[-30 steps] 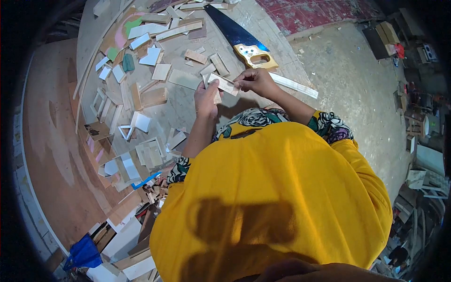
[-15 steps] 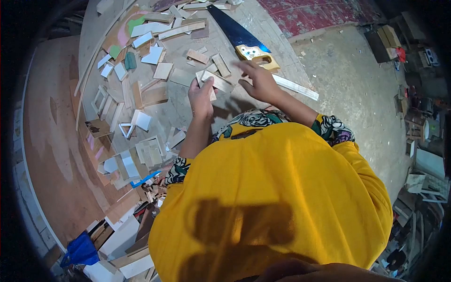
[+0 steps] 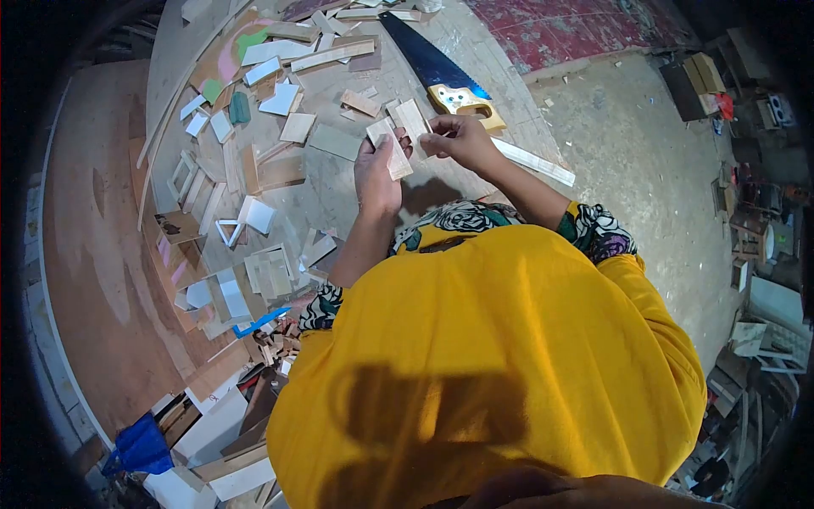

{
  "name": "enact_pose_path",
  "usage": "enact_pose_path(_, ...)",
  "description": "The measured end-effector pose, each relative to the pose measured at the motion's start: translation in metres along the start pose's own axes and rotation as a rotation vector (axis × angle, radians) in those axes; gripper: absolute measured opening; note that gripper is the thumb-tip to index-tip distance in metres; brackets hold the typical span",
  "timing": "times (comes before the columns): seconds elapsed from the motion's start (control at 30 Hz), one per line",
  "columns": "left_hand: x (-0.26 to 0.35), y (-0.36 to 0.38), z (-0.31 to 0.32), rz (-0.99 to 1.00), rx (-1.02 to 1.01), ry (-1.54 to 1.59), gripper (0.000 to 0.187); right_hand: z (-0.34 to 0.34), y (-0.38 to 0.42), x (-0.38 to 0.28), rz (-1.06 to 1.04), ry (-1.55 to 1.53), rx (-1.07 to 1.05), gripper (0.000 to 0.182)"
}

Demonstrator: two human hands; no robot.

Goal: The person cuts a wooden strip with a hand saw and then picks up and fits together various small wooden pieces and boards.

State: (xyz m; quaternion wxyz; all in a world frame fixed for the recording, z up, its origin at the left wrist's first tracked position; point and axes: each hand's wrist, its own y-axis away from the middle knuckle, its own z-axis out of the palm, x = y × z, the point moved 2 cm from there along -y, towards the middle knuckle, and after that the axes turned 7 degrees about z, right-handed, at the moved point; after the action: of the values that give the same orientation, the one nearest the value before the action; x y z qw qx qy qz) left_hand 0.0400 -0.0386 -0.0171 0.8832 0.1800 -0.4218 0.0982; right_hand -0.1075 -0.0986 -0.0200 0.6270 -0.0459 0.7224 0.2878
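Note:
Pinched between the thumb and fingers of my left hand [image 3: 379,174] is a light wooden piece [image 3: 393,153], held tilted over the work surface. My right hand [image 3: 464,142] grips the edge of a second wooden piece [image 3: 414,121], just right of the first. The two pieces are close together at their near ends; whether they touch I cannot tell. A handsaw [image 3: 465,100] with a yellow handle lies just beyond my right hand. A long pale strip [image 3: 534,162] lies under my right forearm.
Many wood offcuts [image 3: 297,127] are scattered over the round work surface [image 3: 331,93], mostly to the left. A blue tool or strip [image 3: 261,323] and a blue bag [image 3: 142,447] are at the lower left. Boxes [image 3: 691,85] stand at the upper right.
My right hand has moved left and closed on a wooden piece, which is now raised beside the left one. The piece in my left hand has turned, and that hand has shifted slightly right.

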Motion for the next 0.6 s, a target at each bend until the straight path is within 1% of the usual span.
enact_pose_path(0.17,0.0,-0.002,-0.002,0.057,0.037,0.018,0.028,0.003,0.004,0.003,0.02,0.046,-0.012,0.022)
enact_pose_path(0.3,-0.003,-0.003,-0.003,0.049,0.011,0.028,0.028,0.009,0.003,0.002,0.023,0.023,-0.029,0.021)
enact_pose_path(0.47,-0.003,-0.002,0.001,0.075,0.059,-0.03,0.026,0.013,0.005,-0.001,-0.008,-0.035,-0.009,0.021)
enact_pose_path(0.6,0.002,0.0,0.005,0.09,0.057,-0.033,0.024,0.015,0.003,0.001,-0.041,-0.031,0.015,0.021)
